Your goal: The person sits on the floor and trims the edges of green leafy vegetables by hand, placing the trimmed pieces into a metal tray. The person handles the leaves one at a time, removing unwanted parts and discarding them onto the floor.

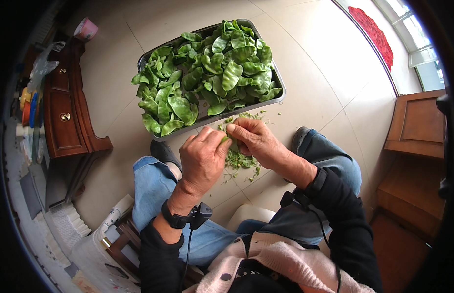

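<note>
Just in front of the tray, my two hands meet over the floor. My left hand is closed around a snow pea pod, of which only a small green part shows between the fingers. Thumb and forefinger of my right hand are pinched together at the pod's end, right against the left fingertips. Beyond them, a dark metal tray holds many flat green snow pea pods, heaped in a larger pile on the right and a smaller one on the left. Green trimmings lie scattered on the floor beneath my hands.
A wooden cabinet with drawers stands at left, with a pink bin behind it. Wooden furniture stands at right. A red mat lies past the door track. Cables hang from devices on both wrists.
</note>
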